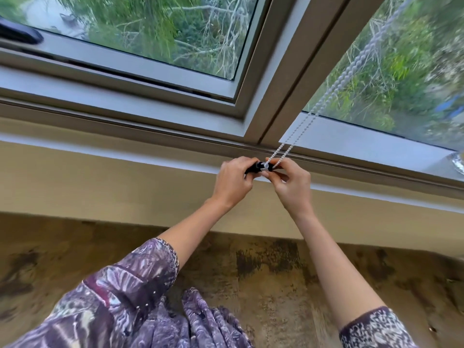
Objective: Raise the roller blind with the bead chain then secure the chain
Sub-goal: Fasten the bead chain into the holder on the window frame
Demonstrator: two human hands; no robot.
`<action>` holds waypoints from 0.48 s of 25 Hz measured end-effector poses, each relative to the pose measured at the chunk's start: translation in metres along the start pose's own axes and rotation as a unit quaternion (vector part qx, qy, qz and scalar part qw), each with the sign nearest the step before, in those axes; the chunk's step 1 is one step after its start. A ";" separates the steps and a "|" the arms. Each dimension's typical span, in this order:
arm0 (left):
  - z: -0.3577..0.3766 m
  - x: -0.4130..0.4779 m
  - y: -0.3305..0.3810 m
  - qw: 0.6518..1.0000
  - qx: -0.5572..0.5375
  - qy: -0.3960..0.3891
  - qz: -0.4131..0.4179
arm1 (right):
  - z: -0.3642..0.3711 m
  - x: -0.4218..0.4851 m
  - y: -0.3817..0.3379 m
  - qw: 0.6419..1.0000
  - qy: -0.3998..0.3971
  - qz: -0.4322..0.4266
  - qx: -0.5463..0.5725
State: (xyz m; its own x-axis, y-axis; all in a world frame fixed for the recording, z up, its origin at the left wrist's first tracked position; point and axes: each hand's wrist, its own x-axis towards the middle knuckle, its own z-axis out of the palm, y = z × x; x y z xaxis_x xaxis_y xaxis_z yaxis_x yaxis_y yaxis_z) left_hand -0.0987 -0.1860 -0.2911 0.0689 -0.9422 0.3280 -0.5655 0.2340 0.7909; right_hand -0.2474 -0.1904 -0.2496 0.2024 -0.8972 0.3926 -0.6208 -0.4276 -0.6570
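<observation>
At the front edge of the sill ledge [125, 156], just below the window frame [253, 114]: both hands joined over a small black clip [254, 169]. Left hand [232, 183] on the clip's left side, fingers curled round its dark body. Right hand [292, 183] on its right side, thumb and forefinger pinching the bead chain [334, 86] at the loop's low end, hard against the clip; other fingers folded under. Chain in 2 strands, side by side, long axis rising up and to the right across the pane, away from the fingertips. Right hand nearer the strands, so probably the feeding hand; left likely the steadying one. Beads seated in the clip or not: impossible to tell. No roller blind in view, so presumably raised already. Below the ledge, a stained, mottled wall [276, 267]; greenery [150, 28] beyond the glass; patterned sleeves [130, 285] at the bottom.
</observation>
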 end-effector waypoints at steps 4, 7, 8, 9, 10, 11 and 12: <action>-0.012 -0.001 -0.006 1.000 0.002 0.004 0.000 | 0.010 0.001 -0.006 1.000 0.008 -0.006 -0.003; -0.018 -0.002 -0.011 1.000 0.016 -0.003 0.003 | 0.017 0.000 -0.010 1.000 0.014 -0.009 0.002; -0.019 -0.002 -0.012 1.000 0.021 -0.006 0.006 | 0.020 0.000 -0.011 1.000 0.016 -0.011 0.004; -0.021 -0.001 -0.013 1.000 0.025 -0.009 0.007 | 0.022 0.000 -0.012 1.000 0.017 -0.012 0.007; -0.022 0.000 -0.014 1.000 0.026 -0.012 0.008 | 0.023 0.001 -0.013 1.000 0.015 -0.011 0.010; -0.023 0.000 -0.015 1.000 0.025 -0.014 0.009 | 0.025 0.002 -0.014 1.000 0.011 -0.011 0.010; -0.024 0.001 -0.016 1.000 0.023 -0.016 0.009 | 0.025 0.003 -0.014 1.000 0.007 -0.009 0.010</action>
State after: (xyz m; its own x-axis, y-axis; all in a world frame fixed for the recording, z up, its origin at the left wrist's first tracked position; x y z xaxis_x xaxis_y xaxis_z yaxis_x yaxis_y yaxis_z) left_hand -0.0698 -0.1847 -0.2913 0.0320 -0.9453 0.3245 -0.6029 0.2407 0.7606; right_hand -0.2187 -0.1900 -0.2550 0.2033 -0.8873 0.4140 -0.6018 -0.4468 -0.6620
